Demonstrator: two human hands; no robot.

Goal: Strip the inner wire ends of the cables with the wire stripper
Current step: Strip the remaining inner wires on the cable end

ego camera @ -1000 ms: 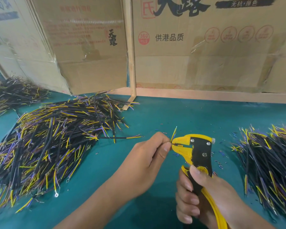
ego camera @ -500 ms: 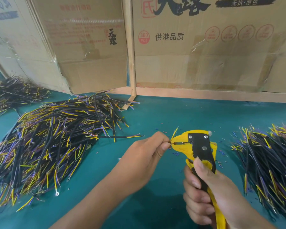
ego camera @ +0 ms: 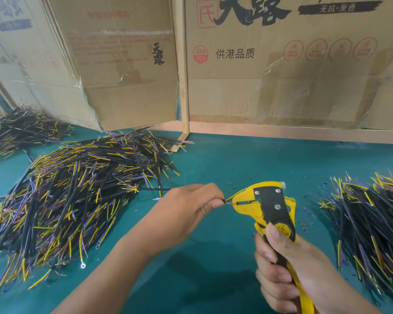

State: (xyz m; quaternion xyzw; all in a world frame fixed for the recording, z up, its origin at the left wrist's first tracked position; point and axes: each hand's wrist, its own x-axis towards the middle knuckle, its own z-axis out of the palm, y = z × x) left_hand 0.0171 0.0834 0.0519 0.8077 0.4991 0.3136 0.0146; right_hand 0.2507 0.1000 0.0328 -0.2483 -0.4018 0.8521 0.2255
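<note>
My right hand [ego camera: 286,270] grips the handles of a yellow and black wire stripper [ego camera: 268,207], jaws pointing left. My left hand [ego camera: 186,211] pinches a black cable [ego camera: 154,189] between thumb and forefinger; its thin inner wire ends reach the stripper's jaw, and a yellow one slants up beside it. The cable's tail trails left behind the hand toward the big pile. Most of the cable is hidden inside my fist.
A large pile of black cables with yellow and purple wire ends [ego camera: 61,200] lies at left, another pile [ego camera: 372,227] at right, a third [ego camera: 18,130] at far left. Cardboard boxes [ego camera: 281,64] wall off the back of the green table [ego camera: 213,268]. Insulation scraps [ego camera: 304,225] are scattered around the stripper.
The stripper has shifted slightly right and its jaws have worked on the wire. My left hand has kept its pinch on the cable and stayed at the jaw.
</note>
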